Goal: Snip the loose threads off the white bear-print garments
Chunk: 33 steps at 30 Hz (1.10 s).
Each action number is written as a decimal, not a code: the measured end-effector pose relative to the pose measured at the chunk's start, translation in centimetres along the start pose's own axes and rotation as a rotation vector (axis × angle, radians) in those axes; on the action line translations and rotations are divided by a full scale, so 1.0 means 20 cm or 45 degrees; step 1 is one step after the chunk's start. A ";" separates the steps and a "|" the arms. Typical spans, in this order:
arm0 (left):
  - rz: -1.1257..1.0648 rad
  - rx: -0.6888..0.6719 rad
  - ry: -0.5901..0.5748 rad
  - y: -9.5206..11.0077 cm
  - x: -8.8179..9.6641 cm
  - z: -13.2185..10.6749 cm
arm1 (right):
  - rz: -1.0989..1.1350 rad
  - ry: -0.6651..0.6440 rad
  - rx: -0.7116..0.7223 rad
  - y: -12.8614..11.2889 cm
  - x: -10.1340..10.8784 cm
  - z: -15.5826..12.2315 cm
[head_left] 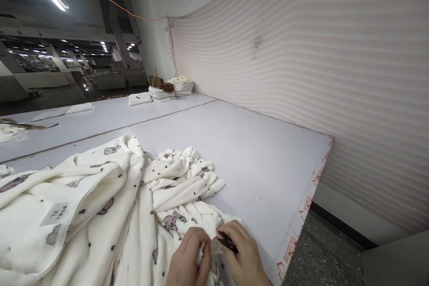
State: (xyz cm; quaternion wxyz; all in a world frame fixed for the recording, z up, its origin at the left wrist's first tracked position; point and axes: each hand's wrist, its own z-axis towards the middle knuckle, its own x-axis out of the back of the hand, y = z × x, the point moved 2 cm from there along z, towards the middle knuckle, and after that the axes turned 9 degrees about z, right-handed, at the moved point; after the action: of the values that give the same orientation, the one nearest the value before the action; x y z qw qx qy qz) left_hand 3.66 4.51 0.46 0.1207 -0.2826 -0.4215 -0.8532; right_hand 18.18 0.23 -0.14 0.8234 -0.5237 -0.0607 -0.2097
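Observation:
A heap of white fleece fabric (100, 205) with small grey animal prints lies on the white table (241, 143); a grey label reading XL (55, 214) sits on its left part. At the bottom edge my left hand (186, 259) pinches a fold of the fabric, fingers closed on it. My right hand (243, 257) is right beside it, fingers closed round a small dark tool (228, 241) whose tip touches the same fold. What the tool is I cannot make out.
Stacks of folded white pieces (170, 88) stand at the table's far end by a striped pink-and-white cloth wall (318, 67). Flat sheets (63, 111) lie at the far left. The table's right edge (301, 219) drops to a grey floor (321, 254).

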 end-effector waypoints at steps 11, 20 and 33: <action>-0.303 0.561 -0.615 0.00 0.05 0.11 | 0.034 0.159 -0.280 0.00 -0.07 0.05; -0.711 0.822 -0.672 -0.02 0.05 0.14 | 0.281 0.309 -0.473 -0.03 -0.08 0.06; -1.004 0.865 -0.652 -0.03 0.06 0.12 | 0.371 -0.010 -0.480 -0.02 -0.01 0.04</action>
State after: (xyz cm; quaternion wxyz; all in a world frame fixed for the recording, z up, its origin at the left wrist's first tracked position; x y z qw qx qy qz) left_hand 3.37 6.86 1.85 -0.2283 -0.2472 -0.7608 -0.5550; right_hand 18.00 0.86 0.48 0.7325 -0.6721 0.0525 -0.0945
